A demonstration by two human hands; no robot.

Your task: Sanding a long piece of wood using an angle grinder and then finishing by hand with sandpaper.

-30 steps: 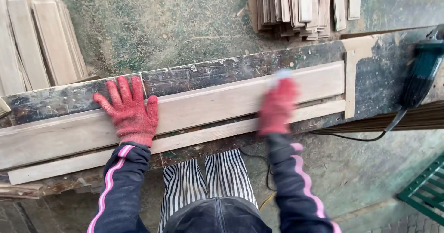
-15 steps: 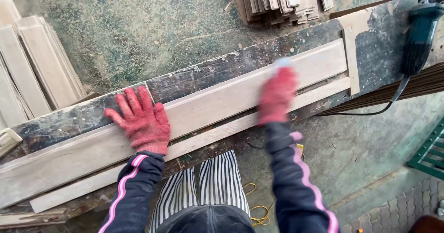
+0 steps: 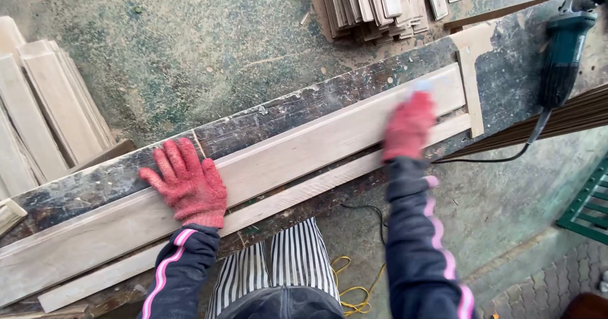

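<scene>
A long pale wooden plank [image 3: 304,145] lies slanted along a dark, worn workbench [image 3: 95,180]. My left hand [image 3: 187,183], in a red knit glove, rests flat on the plank with fingers spread, holding nothing. My right hand [image 3: 408,126], also red-gloved and motion-blurred, is on the plank near its right end, closed over a small pale pad [image 3: 422,86] that shows at the fingertips. A thin wooden strip [image 3: 297,192] runs along the plank's near side. A pale stop block [image 3: 470,85] stands across the plank's right end.
A green power tool [image 3: 563,53] with a black cord lies on the bench at the right, beside a bundle of dark rods [image 3: 570,123]. Short boards are stacked on the floor at top [image 3: 380,2] and at left [image 3: 38,110]. A green grate [image 3: 589,208] and yellow cable [image 3: 354,281] lie below.
My right hand has slid to the right along the plank toward its end. My left hand stays pressed flat in the same spot. The view has tilted slightly.
</scene>
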